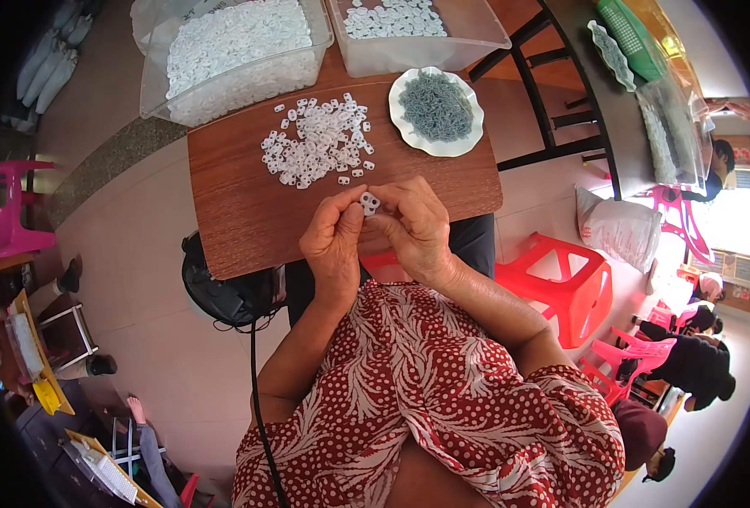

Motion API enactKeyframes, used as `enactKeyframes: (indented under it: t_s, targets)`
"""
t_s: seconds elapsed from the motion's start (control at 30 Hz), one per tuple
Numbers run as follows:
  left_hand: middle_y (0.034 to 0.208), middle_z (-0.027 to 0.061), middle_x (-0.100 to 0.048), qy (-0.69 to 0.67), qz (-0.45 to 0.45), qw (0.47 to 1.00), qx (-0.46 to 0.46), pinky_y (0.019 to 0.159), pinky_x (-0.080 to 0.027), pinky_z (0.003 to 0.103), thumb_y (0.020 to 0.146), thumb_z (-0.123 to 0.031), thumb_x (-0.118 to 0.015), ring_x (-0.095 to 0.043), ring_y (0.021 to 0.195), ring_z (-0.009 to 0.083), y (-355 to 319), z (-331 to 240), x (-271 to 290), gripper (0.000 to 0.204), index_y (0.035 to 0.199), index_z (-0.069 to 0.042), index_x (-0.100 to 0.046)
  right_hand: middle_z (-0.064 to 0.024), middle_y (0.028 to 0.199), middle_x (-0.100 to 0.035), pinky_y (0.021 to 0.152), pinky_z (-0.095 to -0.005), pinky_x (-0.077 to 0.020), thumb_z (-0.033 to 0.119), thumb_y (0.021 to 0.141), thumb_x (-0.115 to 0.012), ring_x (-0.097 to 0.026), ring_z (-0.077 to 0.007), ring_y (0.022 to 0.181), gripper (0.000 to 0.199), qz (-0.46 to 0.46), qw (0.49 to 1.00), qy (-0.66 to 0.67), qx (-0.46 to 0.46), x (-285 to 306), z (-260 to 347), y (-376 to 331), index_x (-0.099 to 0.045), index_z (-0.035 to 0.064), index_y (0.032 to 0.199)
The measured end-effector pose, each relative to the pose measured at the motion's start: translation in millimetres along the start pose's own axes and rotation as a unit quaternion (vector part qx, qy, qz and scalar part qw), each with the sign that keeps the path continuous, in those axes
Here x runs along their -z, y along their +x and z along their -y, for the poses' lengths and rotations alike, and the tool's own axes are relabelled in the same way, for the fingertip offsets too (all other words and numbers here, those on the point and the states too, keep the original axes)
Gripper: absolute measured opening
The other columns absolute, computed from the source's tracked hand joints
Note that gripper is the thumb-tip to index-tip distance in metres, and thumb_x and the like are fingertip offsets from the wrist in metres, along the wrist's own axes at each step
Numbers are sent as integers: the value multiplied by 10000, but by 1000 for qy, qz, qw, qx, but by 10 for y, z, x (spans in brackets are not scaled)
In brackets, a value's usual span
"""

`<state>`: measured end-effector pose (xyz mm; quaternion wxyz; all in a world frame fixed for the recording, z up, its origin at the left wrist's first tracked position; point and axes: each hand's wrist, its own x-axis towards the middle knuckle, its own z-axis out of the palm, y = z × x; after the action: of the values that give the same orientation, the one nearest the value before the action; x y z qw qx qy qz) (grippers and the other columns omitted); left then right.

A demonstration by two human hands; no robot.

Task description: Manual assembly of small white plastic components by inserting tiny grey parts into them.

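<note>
Both my hands meet over the near part of a brown table [239,229]. Between their fingertips is a small white plastic piece with dark round holes [369,202]. My left hand [334,233] pinches it from the left side, my right hand [417,227] from the right. Just beyond my fingers lies a loose pile of similar white two-holed pieces [320,140]. To the right of the pile, a white scalloped plate [399,120] holds a heap of thin grey-green pieces [436,106], too small to make out singly.
Two clear plastic bins [231,100] [426,55] of white pieces stand at the table's far edge. A red stool [561,279] is at my right, a black bag [231,288] at my left. A dark table [595,93] stands far right. People sit at the right and left edges.
</note>
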<state>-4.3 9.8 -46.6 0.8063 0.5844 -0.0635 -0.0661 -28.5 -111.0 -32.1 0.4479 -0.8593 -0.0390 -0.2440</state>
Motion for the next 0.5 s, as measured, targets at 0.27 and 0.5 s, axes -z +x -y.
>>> enactKeyframes:
  t_s: [0.27, 0.5]
  targets:
    - [998, 18, -576, -14, -10, 1000, -12, 774, -435, 194, 914, -81, -535, -514, 875, 65, -34, -16, -43, 210, 1090, 21, -587, -71, 867, -582, 573, -252, -443, -38, 659, -701, -525, -158, 698, 371, -7, 1000, 5, 11, -24, 32, -16, -610, 1, 1016]
    - [1006, 17, -586, 24, -27, 999, -41, 764, -423, 189, 920, -87, -526, -508, 875, 65, -70, -6, -18, 210, 1095, 14, -585, -105, 870, -591, 636, -324, -458, -22, 674, -670, -539, -252, 750, 372, 0, 1000, 31, -1, -45, 66, -41, -588, -1, 1036]
